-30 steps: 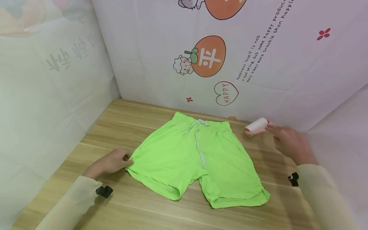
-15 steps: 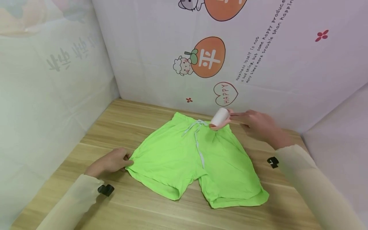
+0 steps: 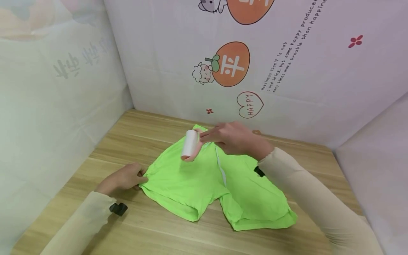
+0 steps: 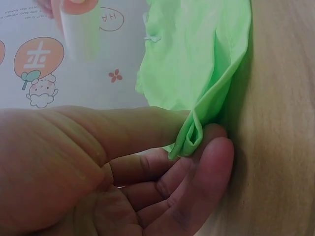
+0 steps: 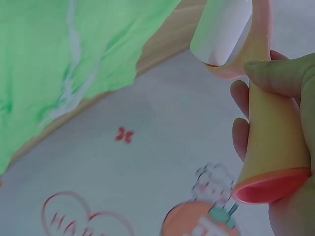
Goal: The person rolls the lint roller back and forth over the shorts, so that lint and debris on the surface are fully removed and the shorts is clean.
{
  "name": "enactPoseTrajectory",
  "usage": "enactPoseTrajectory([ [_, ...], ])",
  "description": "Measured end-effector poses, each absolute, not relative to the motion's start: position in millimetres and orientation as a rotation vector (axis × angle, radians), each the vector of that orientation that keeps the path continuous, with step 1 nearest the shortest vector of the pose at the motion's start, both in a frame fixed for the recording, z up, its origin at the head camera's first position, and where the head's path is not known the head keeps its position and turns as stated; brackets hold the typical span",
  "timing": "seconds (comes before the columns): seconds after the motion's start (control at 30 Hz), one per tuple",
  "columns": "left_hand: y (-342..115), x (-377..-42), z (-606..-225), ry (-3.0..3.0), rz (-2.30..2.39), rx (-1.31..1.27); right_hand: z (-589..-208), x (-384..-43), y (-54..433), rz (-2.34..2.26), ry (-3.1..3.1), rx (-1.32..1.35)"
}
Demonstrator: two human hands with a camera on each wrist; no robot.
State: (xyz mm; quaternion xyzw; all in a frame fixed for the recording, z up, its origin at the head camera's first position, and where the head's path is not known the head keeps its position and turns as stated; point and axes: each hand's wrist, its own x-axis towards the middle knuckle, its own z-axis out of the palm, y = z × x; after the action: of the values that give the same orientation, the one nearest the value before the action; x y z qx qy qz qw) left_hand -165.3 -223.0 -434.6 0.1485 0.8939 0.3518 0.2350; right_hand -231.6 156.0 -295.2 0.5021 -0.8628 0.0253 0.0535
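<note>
Bright green shorts with a white drawstring lie spread on the wooden table. My left hand pinches the hem corner of the left leg; in the left wrist view the folded edge sits between thumb and fingers. My right hand grips a lint roller by its handle, which is pale orange with a hollow red-rimmed end in the right wrist view. The roller's white cylinder is over the upper left part of the shorts, below the waistband. My right hand and forearm hide part of the waistband.
A white printed cloth wall stands along the table's back edge, with plain white walls at left and right. A small orange tab shows at the back edge. Wooden tabletop surrounds the shorts.
My right hand has carried the lint roller leftward from the table right of the shorts, across the waistband, to above the left leg. The left hand keeps its pinch on the hem.
</note>
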Motion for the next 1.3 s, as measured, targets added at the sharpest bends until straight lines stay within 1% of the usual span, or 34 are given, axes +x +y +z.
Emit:
enactPoseTrajectory([
  [0.3,-221,-165,-432,2.444,0.986,0.406,-313,-225,85,-0.003,-2.585,1.689],
  [0.53,-224,-167,-434,2.442,0.976,0.413,-333,-221,57,-0.042,-2.573,1.754],
  [0.93,-227,-165,-433,2.433,0.993,0.383,-368,-218,48,-0.049,-2.589,1.76],
  [1.3,-226,-165,-431,2.445,0.98,0.385,-373,-206,67,-0.011,-2.589,1.785],
])
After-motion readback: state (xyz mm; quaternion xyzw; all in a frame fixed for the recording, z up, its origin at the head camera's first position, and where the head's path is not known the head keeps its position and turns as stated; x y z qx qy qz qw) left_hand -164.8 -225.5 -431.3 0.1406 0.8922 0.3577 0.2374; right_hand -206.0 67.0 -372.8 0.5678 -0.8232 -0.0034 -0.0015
